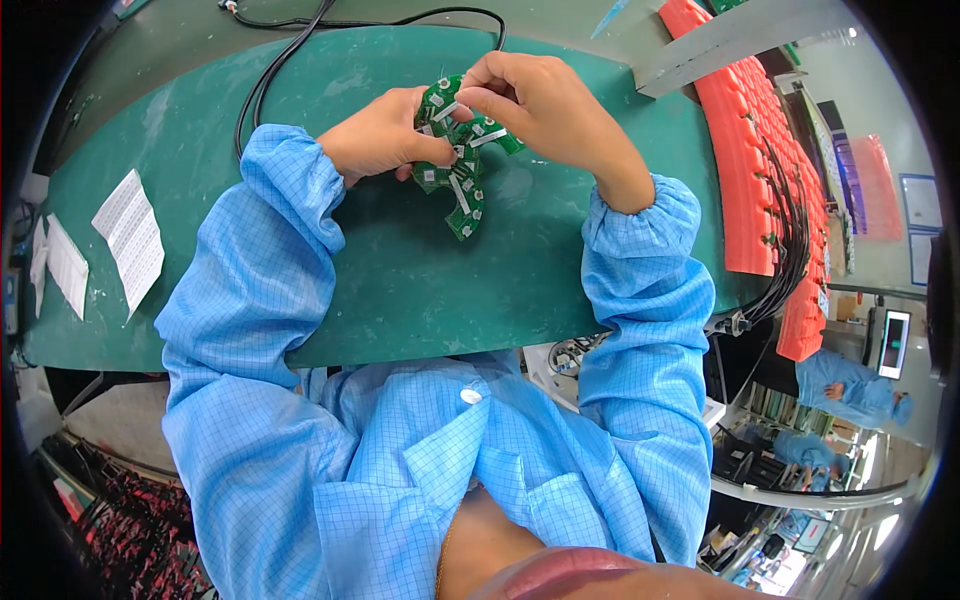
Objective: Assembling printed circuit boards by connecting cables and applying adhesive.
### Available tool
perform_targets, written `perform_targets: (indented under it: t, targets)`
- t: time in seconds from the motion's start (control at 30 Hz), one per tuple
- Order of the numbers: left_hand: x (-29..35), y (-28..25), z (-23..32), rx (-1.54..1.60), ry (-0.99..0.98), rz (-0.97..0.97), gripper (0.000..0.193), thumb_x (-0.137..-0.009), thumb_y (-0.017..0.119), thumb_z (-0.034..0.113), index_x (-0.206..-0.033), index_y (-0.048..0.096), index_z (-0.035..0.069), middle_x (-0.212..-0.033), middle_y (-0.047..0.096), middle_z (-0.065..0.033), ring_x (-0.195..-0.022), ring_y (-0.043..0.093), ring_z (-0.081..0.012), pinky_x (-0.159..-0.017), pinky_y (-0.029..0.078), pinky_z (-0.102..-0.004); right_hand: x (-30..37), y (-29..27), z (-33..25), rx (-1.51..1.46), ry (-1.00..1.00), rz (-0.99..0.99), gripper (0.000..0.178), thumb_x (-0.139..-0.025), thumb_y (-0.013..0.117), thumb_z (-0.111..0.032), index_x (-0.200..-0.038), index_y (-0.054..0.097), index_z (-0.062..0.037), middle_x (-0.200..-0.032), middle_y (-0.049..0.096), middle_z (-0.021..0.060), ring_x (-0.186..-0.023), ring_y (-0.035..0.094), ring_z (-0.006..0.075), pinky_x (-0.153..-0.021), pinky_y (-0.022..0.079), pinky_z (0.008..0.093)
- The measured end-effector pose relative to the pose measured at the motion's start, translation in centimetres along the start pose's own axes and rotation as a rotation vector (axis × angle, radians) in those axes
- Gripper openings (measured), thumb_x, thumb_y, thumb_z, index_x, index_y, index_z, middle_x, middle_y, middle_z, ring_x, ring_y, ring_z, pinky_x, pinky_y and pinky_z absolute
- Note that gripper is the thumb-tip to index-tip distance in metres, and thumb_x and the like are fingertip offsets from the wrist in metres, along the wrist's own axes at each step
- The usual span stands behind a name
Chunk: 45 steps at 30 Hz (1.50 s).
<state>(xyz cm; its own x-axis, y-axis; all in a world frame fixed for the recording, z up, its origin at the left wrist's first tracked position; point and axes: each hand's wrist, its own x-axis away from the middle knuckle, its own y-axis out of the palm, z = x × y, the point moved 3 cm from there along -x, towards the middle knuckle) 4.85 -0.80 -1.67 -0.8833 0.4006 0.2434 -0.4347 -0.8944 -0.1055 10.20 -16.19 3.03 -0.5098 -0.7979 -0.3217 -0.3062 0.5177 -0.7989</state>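
Observation:
Several curved green circuit boards [464,196] with white labels or strips are bunched together over the green table mat. My left hand [385,138] is closed around the left side of the bunch, its thumb lying across the boards. Coming from the right, my right hand [530,105] pinches at the upper board by a small white strip [446,112]. Its thumb and forefinger meet there; whether the strip is loose or stuck to the board I cannot tell. One board hangs down below my left thumb, and another points to the right.
A green mat [450,300] covers the table. Printed label sheets [131,240] lie at the left. Black cables [290,60] run along the back. Red ribbed racks [745,150] with black cables line the right side, beside a grey post [740,45]. Other people [850,388] are far right.

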Motion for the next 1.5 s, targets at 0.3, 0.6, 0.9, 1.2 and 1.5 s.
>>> perform_targets:
  t: [0.3, 0.6, 0.9, 1.2, 1.5]
  targets:
    - [0.0, 0.1, 0.0, -0.032, -0.007, 0.018, 0.046, -0.07, 0.067, 0.014, -0.113, 0.054, 0.004, -0.086, 0.058, -0.0024, -0.065, 0.051, -0.0092, -0.049, 0.04, -0.0229, -0.1, -0.1, -0.3, 0.035, 0.042, -0.01, 0.019, -0.088, 0.062, -0.019, -0.091, 0.063, 0.0, -0.072, 0.064, 0.009, -0.06, 0.057, 0.0167, -0.053, 0.042, 0.0287]
    - [-0.1, 0.1, -0.1, -0.027, -0.006, 0.026, 0.046, -0.07, 0.067, 0.013, -0.113, 0.054, 0.003, -0.086, 0.058, -0.0032, -0.065, 0.051, -0.0096, -0.048, 0.04, -0.0231, -0.1, 0.4, 0.0, 0.087, 0.02, 0.03, 0.019, -0.088, 0.061, -0.019, -0.089, 0.063, -0.0007, -0.072, 0.066, 0.008, -0.061, 0.061, 0.02, -0.055, 0.046, 0.0297]
    - [-0.2, 0.2, -0.1, -0.031, 0.013, 0.021, 0.046, -0.07, 0.067, 0.013, -0.113, 0.053, 0.004, -0.086, 0.058, -0.0032, -0.063, 0.052, -0.0095, -0.048, 0.041, -0.023, 0.1, 0.5, -0.3, 0.25, -0.027, 0.098, 0.017, -0.084, 0.065, -0.021, -0.083, 0.061, -0.0045, -0.069, 0.064, 0.0058, -0.062, 0.061, 0.0214, -0.054, 0.045, 0.0312]
    - [0.0, 0.2, -0.5, -0.015, 0.014, 0.025, 0.048, -0.073, 0.068, 0.012, -0.117, 0.052, 0.005, -0.088, 0.06, -0.0041, -0.066, 0.053, -0.0098, -0.05, 0.042, -0.0227, 0.4, 0.0, -0.2, 0.379, 0.101, 0.347, 0.024, -0.08, 0.071, -0.029, -0.086, 0.058, -0.009, -0.064, 0.06, 0.0036, -0.056, 0.059, 0.0186, -0.05, 0.043, 0.0312]
    - [-0.8, -2.8, 0.5, 0.577, 0.414, 0.293, 0.053, -0.083, 0.067, 0.004, -0.13, 0.044, -0.002, -0.099, 0.062, -0.0061, -0.083, 0.059, -0.0126, -0.074, 0.048, -0.0261, 3.2, -3.1, 2.8, -0.116, 0.401, 0.31, 0.031, -0.09, 0.06, -0.034, -0.086, 0.065, -0.0028, -0.063, 0.061, 0.0023, -0.058, 0.058, 0.0123, -0.054, 0.045, 0.0275]
